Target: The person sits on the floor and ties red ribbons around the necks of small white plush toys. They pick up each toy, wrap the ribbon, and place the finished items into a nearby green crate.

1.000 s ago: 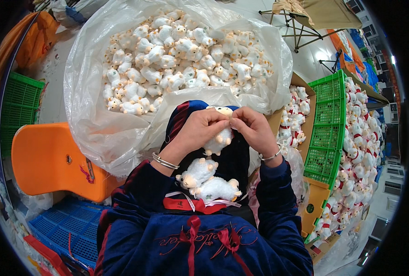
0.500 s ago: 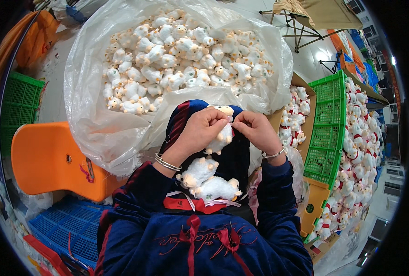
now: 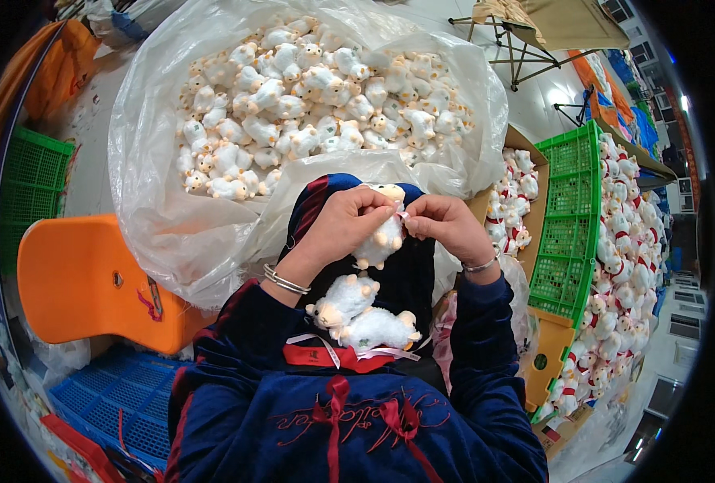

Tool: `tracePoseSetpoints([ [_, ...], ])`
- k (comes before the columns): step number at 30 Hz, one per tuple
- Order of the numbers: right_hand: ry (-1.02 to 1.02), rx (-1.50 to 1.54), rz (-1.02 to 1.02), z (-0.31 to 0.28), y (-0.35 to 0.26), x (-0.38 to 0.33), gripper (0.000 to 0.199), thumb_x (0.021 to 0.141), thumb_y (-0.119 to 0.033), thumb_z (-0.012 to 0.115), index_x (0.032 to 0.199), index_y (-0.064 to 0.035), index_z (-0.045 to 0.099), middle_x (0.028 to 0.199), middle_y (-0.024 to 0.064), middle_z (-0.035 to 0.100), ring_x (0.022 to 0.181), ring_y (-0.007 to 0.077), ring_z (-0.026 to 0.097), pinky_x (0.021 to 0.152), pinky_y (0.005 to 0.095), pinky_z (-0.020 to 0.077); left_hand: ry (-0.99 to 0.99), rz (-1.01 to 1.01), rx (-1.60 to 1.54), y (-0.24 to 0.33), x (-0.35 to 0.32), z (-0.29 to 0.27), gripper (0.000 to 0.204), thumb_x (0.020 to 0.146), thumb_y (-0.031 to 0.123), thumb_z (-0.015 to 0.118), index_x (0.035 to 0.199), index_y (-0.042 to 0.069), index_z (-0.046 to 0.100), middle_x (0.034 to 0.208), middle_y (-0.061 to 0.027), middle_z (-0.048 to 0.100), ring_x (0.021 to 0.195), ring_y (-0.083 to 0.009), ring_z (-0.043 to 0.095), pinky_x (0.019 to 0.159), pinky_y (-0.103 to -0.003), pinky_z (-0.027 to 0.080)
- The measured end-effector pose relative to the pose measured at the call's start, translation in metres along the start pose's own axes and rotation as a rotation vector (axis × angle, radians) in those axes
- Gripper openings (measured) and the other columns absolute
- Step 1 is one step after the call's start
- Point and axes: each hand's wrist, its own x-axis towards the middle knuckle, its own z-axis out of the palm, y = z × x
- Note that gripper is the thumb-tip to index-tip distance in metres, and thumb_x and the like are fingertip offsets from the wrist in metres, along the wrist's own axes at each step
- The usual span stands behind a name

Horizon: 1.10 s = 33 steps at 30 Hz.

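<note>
A small white plush sheep (image 3: pixel 380 241) with a cream face stands upright on my dark velvet lap, facing up between my hands. My left hand (image 3: pixel 343 224) pinches at its neck, thumb against curled finger. On the other side, my right hand (image 3: pixel 452 229) pinches a thin pale pink ribbon (image 3: pixel 402 214) by the toy's neck. The fingers partly hide the ribbon. Closer to my body lie two more plush sheep, one (image 3: pixel 345 299) tilted against the other (image 3: pixel 379 330). Beneath them, pale ribbons cross a red cloth piece (image 3: pixel 349 364).
Ahead, a large clear plastic bag (image 3: pixel 152 209) holds a heap of plush sheep (image 3: pixel 293 88). To the right are a carton (image 3: pixel 541 173), a green crate (image 3: pixel 565 217) and many toys with red ribbons (image 3: pixel 619 282). An orange chair (image 3: pixel 67 278) and blue crate (image 3: pixel 120 394) flank my left.
Both hands stay at the toy's neck with small finger movements. The pale ribbon now shows between the fingertips. The two sheep near my body lie as before.
</note>
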Motion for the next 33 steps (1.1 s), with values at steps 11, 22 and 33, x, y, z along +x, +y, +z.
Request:
tracePoseSetpoints([
  [11,0.233,-0.111,-0.144,0.018,0.003,0.009,0.015,0.094,-0.011,0.072,0.102,0.0018,0.070,0.088,0.0004,0.068,0.077,0.0062,0.060,0.068,0.0213,0.0494,-0.065,0.063,0.015,0.002,0.002,-0.005,0.021,0.096,0.020,0.069,0.103,0.000,0.074,0.090,-0.0012,0.064,0.084,-0.0075,0.059,0.075,-0.024,0.048],
  [22,0.302,-0.384,-0.115,0.022,-0.011,0.020,0.013,0.092,-0.011,0.066,0.091,0.0021,0.066,0.076,0.0008,0.065,0.069,0.0063,0.058,0.061,0.0250,0.0492,-0.185,0.208,0.226,0.010,0.011,-0.013,0.016,0.091,0.016,0.072,0.096,0.001,0.075,0.083,-0.0058,0.063,0.079,-0.0150,0.059,0.074,-0.029,0.047],
  [33,0.403,-0.782,-0.275,0.048,-0.020,0.012,0.011,0.094,-0.012,0.063,0.094,-0.0011,0.063,0.077,0.0196,0.065,0.071,0.0365,0.066,0.063,0.0400,0.0510,0.000,0.103,0.271,0.015,0.008,-0.001,0.022,0.087,0.019,0.070,0.092,-0.003,0.074,0.080,-0.0171,0.070,0.071,-0.0254,0.067,0.069,-0.035,0.053],
])
